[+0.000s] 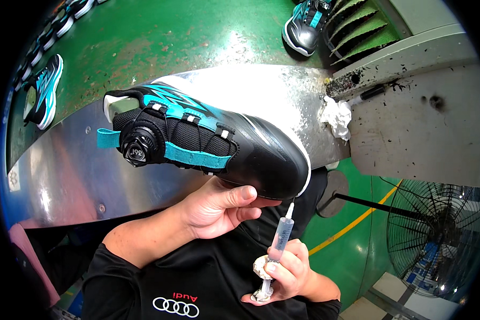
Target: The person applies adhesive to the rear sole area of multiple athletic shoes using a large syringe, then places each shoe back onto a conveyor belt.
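A black and turquoise sports shoe [266, 154] with a dial closure and a white sole edge is held up on its side, its toe pointing right. A green block fills its collar. My left hand [218, 207] grips the shoe from the near side, thumb at the sole edge and fingers partly hidden beneath. In my right hand [289, 269] is a clear syringe [281, 237] with clear liquid in it. Its fine tip meets or nearly meets the sole edge by the toe. White wrapping covers the syringe's finger grips and plunger end.
A shiny metal work surface [64, 181] lies behind the shoe. Crumpled white tissue [337, 117] and a black marker [369, 95] are near a grey panel [405, 133]. More shoes, including one [304, 34] at the back, stand on a green surface. A black fan [440, 232] stands right.
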Tool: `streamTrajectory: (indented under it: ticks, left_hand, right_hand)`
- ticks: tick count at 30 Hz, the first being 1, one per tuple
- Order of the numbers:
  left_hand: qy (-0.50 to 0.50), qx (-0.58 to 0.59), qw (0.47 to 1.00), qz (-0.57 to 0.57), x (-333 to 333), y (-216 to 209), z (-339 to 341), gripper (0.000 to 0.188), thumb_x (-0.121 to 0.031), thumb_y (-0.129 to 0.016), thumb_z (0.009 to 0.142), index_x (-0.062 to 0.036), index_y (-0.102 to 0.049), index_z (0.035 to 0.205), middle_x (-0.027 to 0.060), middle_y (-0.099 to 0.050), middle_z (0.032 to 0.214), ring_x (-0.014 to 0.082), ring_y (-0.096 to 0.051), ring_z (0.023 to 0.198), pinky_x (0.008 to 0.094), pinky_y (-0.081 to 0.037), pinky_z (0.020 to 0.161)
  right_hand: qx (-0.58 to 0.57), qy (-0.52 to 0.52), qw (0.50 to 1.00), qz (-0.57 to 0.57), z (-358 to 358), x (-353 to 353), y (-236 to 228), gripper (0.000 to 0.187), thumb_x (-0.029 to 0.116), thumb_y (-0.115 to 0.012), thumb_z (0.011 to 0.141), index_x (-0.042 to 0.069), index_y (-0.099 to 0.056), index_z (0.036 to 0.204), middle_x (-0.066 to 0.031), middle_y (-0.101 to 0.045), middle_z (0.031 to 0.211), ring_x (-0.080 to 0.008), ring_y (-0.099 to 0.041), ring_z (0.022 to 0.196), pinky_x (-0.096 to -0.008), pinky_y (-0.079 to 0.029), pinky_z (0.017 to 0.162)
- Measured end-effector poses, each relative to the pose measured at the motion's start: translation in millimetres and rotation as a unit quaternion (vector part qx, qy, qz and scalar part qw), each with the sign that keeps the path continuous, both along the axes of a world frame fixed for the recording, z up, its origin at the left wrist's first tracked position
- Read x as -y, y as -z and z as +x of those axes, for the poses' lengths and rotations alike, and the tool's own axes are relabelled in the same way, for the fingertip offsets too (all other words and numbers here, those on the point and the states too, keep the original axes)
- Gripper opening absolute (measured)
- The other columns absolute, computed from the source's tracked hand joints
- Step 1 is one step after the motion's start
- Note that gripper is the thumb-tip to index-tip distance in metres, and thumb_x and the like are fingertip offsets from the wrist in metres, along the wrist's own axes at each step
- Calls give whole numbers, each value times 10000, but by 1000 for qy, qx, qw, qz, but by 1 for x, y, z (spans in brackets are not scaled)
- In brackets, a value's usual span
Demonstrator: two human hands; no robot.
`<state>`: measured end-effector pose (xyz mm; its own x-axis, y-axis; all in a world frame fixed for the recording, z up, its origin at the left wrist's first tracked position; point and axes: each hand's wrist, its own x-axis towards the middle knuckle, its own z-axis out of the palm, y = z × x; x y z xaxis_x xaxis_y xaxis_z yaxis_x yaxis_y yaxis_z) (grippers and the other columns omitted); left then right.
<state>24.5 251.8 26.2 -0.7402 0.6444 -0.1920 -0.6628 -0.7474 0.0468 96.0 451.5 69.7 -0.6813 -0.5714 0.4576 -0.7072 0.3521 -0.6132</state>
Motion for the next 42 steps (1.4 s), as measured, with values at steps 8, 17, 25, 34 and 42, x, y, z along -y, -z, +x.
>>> streamTrajectory:
  ticks: [8, 17, 25, 34, 42]
  left_hand:
    - [-3, -4, 1000, -1, -3, 2, -2, 393, -75, -613, 859, -52, -500, 1235, 122, -582, 1170, 257, -574, 1087, 262, -566, 775]
    - [21, -43, 994, 102, 45, 26, 46, 465, 13, -590, 796, -33, -493, 1248, 151, -567, 1208, 290, -539, 1138, 454, -431, 960]
    - [-186, 10, 861, -473, 156, -44, 102, 696, -138, -674, 685, 72, -376, 1278, 171, -549, 1174, 262, -562, 1075, 380, -429, 975]
    - [-324, -144, 842, -407, 229, -11, -6, 407, -188, -481, 899, 63, -481, 1220, 185, -563, 1203, 296, -545, 1114, 433, -407, 988]
    - [-305, -50, 871, -381, 210, -1, -53, 255, -288, -462, 919, -59, -571, 936, 182, -613, 1088, 313, -609, 1011, 516, -477, 902]
  right_hand:
    - [13, -1, 1000, -4, -1, -2, -1, 696, 446, -775, 636, 37, -501, 1128, -131, -571, 979, -215, -472, 675, -323, -363, 571]
    - [-101, 57, 993, -10, -4, -23, -9, 829, 596, -732, 627, 89, -375, 1178, -107, -493, 963, -244, -494, 768, -372, -398, 592]
    - [79, 14, 993, -89, -61, -16, 45, 1053, 498, -853, 491, 22, -338, 1277, -145, -441, 1069, -254, -415, 879, -376, -357, 765]
    - [167, 32, 985, -39, -89, -8, 51, 1061, 503, -850, 505, 2, -325, 1279, -143, -411, 1115, -254, -439, 955, -355, -384, 832]
    - [211, 81, 972, -59, -99, -19, 55, 1128, 498, -859, 504, -27, -293, 1326, -128, -396, 1146, -213, -459, 979, -325, -400, 831]
